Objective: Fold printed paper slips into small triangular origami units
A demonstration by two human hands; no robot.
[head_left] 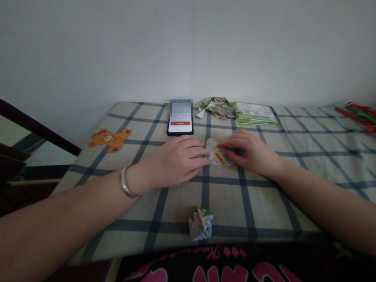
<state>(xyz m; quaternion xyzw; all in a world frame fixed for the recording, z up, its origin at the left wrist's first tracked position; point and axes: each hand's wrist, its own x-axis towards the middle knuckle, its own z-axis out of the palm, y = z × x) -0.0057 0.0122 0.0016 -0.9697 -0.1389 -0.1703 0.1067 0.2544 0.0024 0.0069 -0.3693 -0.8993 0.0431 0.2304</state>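
Left hand: your left hand [183, 160] is palm down, fingertips at the left edge of a small, flat-folded piece of white printed paper with a yellow-and-red strip [216, 152]; can't tell if you're pinching it.
Right hand: your right hand [246, 149] has its fingers and thumb curled at the paper's right side, dark gap between them; can't tell if that's a real grip either.
Folded piece: right between your hands, on the grey-and-blue checked cloth [176, 199].
Wrist: shiny silver bangle [127, 182], left arm.
Near edge: chunky, pointy folded-paper shape in white and green [201, 224], in front of you.
Past your hands: black phone with a lit screen [180, 127], then a heap of crumply-looking green-and-white folded paper [217, 107], with flat green-and-white printed sheets [257, 113] just beside it.
Far left: orange teddy bear figure [110, 140].
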